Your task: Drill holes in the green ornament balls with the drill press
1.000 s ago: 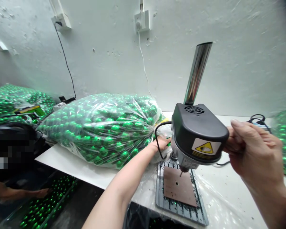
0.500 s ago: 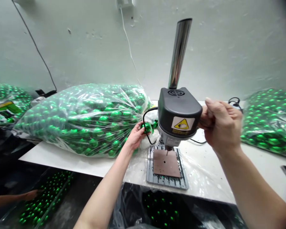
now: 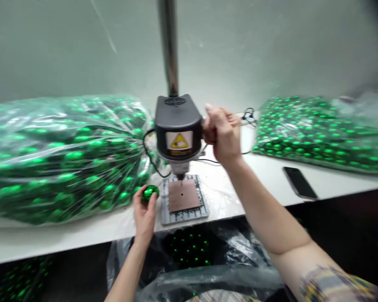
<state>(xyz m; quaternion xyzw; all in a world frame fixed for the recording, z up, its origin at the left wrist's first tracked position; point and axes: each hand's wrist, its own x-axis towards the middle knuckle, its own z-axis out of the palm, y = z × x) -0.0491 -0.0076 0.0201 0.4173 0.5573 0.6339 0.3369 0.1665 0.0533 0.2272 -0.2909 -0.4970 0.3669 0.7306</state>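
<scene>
The left hand (image 3: 144, 217) has left the bag (image 3: 66, 165), bringing a clamped ball (image 3: 150, 192) near the drill (image 3: 178, 115), nine o'clock of the board (image 3: 189, 203); the right hand (image 3: 226, 136), at the drill's three o'clock, hides its grip.

Wears a plaid sleeve (image 3: 330, 283) in yellow, grey-blue and pale tones, ending just above the right elbow. Shows blurred, pale checked cloth (image 3: 223, 296) lower down. Leaves left hand (image 3: 145, 216), right hand (image 3: 223, 133) and forearms (image 3: 261, 209) bare.

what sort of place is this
Probably a small workshop: a bench drill press stands on a white table, beside large clear bags packed with shiny green balls.
</scene>
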